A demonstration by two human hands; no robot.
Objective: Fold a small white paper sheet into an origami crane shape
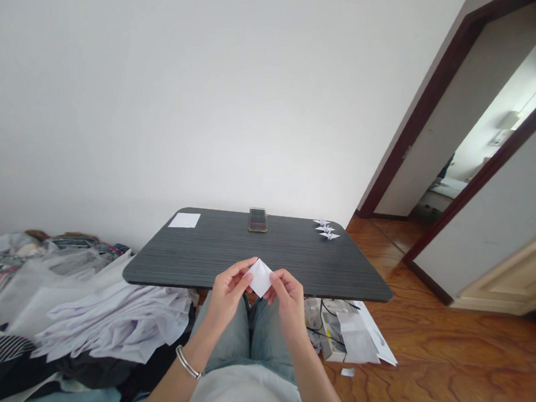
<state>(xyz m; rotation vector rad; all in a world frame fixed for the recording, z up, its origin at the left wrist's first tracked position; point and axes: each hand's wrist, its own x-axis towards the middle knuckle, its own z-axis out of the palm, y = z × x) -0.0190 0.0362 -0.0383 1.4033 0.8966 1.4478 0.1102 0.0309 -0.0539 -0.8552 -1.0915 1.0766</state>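
Left hand: your left hand (228, 287) pinches the folded paper (260, 277) by its left edge.
Right hand: your right hand (288, 293) grips its right edge.
Paper: held above the table's (207, 252) near edge.
Beyond: phone (257, 219), paper cranes (326, 229), blank sheet (184, 220).

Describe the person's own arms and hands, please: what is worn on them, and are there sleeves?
Both forearms are bare; no sleeve shows on either. The left hand and the right hand wear no gloves. A thin silver-coloured bangle circles the left wrist; the right wrist carries nothing. Whether the fingers bear rings is too small to tell.
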